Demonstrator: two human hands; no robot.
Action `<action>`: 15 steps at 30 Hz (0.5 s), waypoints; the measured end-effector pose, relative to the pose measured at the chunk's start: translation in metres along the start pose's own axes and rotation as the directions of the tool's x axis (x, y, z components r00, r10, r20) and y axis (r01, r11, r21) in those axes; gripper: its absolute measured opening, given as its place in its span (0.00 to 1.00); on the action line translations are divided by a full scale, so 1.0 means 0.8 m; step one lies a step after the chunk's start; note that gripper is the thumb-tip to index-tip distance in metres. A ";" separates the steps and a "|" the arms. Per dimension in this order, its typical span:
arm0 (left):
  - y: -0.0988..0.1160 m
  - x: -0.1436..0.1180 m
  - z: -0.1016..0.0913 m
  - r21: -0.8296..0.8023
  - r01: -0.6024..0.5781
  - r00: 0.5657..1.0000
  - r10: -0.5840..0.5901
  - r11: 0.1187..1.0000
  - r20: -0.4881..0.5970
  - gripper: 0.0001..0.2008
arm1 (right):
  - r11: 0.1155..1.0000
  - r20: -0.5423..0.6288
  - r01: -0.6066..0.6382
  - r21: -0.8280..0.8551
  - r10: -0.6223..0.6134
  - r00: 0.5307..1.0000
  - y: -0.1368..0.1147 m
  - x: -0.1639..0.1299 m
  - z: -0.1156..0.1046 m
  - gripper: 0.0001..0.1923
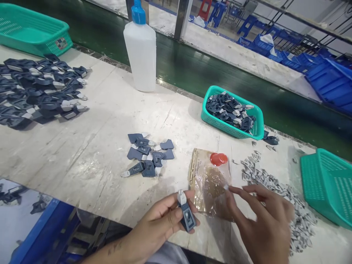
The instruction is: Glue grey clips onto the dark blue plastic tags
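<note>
My left hand (165,216) is closed around a dark blue plastic piece (188,218) with a light grey tip pointing away from me. A small light grey piece (226,187) is pinched between thumb and forefinger of my right hand (261,216). That pinch hovers over, or touches, a cardboard pad (198,179) covered in clear film, with a wet brownish patch of liquid (213,183) on it. A red cap (219,158) lies at the pad's far edge. To the right spreads a pile of small grey parts (297,209), partly hidden behind my right hand.
Several blue-and-grey assemblies (148,156) lie mid-table, with a larger heap (35,91) at left. A white bottle (141,55) with blue cap stands near the green belt (178,62). Green baskets stand around: one filled (206,117), one right (313,183), one left (35,40).
</note>
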State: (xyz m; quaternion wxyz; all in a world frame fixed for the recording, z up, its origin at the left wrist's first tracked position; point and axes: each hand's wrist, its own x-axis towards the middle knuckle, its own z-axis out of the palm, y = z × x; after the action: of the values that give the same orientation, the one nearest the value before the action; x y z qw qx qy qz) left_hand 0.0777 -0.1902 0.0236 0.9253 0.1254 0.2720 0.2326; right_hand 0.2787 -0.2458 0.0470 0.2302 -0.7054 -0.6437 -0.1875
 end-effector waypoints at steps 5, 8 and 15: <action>-0.004 0.004 -0.002 0.080 -0.039 0.998 0.042 0.996 -0.038 0.11 | 1.000 -0.034 -0.028 -0.003 0.028 0.999 -0.010 -0.007 -0.003 0.06; -0.006 0.005 -0.004 0.178 -0.067 0.994 0.081 0.982 -0.076 0.08 | 0.997 -0.086 -0.063 0.035 0.066 0.994 -0.028 -0.011 -0.008 0.08; -0.012 0.009 -0.002 0.218 -0.103 0.988 0.125 0.971 -0.091 0.06 | 0.950 0.027 -0.065 0.307 0.060 0.998 -0.075 -0.024 -0.006 0.10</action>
State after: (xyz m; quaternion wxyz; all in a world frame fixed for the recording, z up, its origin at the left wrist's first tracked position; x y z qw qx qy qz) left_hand 0.0853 -0.1949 0.0156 0.8763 0.2266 0.3354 0.2612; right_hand 0.2171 -0.2605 0.0447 0.3373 -0.6826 -0.6443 -0.0715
